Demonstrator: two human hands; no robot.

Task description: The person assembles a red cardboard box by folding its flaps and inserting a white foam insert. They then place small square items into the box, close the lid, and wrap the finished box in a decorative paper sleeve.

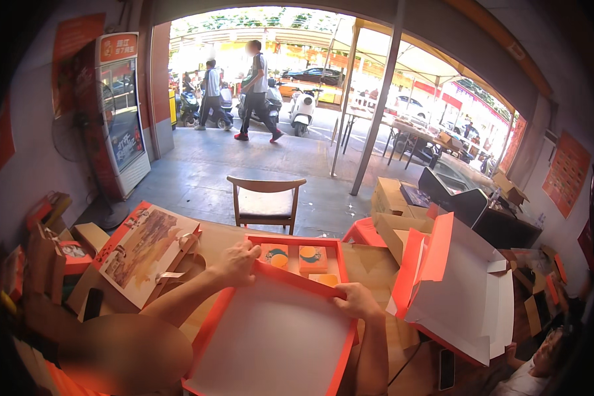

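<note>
On the table in front of me stands a red box (341, 254) with small orange-red cartons (313, 258) inside its far part. Over its near part lies a shallow white panel with red edges (277, 330), perhaps a lid or inner tray; I cannot tell which. The fingers of my left hand (236, 264) are closed round its far left corner. At the far right corner, my right hand (361, 302) grips the same panel. Anything beneath the panel is hidden.
An illustrated flat box (145, 251) with a ribbon lies at left, a dark phone (93, 303) beside it. An opened red box with white lining (465, 290) stands at right, near another phone (446, 368). A chair (265, 201) faces the table. Another person (541, 369) is at lower right.
</note>
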